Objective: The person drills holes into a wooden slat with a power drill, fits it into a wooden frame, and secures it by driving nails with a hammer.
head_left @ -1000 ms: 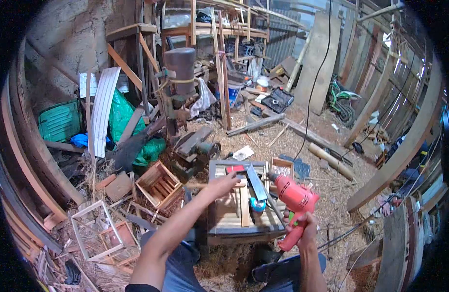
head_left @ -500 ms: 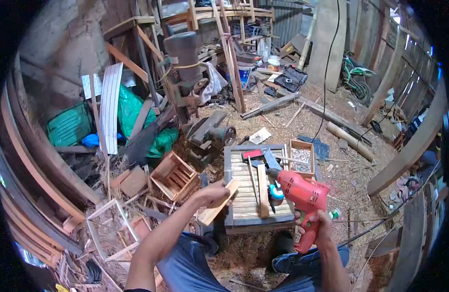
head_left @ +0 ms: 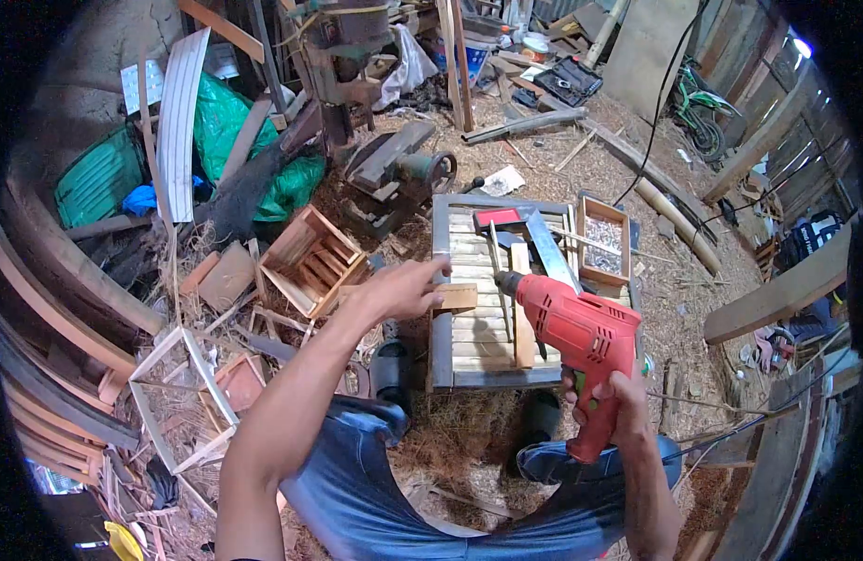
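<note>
My left hand (head_left: 401, 288) is at the left edge of the slatted table (head_left: 441, 323), closed on a short wooden strip (head_left: 459, 296), with one finger stretched out over it. The strip's right end lies over the slats. My right hand (head_left: 611, 404) grips the handle of a red power drill (head_left: 581, 323), its chuck pointing left above the table. Beneath the chuck lie another wooden strip (head_left: 522, 323) and a thin stick (head_left: 498, 257). Farther back on the slats is a try square with a red handle (head_left: 501, 217) and a metal blade (head_left: 551, 248).
A wooden tray of small hardware (head_left: 604, 234) stands at the table's right. To the left are an open wooden box (head_left: 310, 257), a pale wooden frame (head_left: 155, 402) and a bench vise-like machine (head_left: 417, 173). A black cable (head_left: 670, 89) hangs at the back right.
My left hand has moved right and up with the wooden strip, turning it roughly level at the table edge. The drill has shifted slightly toward the table's middle, and the view has tilted down.
</note>
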### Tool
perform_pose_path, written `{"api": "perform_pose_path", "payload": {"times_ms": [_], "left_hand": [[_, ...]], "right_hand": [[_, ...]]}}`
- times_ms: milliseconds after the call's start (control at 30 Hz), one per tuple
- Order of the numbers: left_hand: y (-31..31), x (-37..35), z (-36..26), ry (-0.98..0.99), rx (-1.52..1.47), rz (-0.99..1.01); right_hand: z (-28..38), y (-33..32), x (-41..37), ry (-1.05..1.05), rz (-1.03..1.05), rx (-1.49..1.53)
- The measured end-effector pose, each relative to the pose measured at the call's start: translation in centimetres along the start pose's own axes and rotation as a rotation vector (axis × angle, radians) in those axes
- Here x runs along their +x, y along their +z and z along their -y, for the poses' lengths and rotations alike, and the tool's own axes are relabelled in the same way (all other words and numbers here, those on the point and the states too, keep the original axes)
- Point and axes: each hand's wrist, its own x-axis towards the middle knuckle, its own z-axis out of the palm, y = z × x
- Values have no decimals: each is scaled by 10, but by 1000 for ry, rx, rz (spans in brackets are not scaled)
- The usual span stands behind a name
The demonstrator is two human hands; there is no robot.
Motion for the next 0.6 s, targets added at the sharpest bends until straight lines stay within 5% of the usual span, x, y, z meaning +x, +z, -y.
{"api": "perform_pose_path", "payload": {"times_ms": [67, 600], "left_hand": [[5, 4, 4, 129, 107, -49], [13, 12, 16, 196, -50, -63]], "right_hand": [[0, 5, 3, -4, -2, -39], [-3, 19, 10, -112, 60, -219]]}}
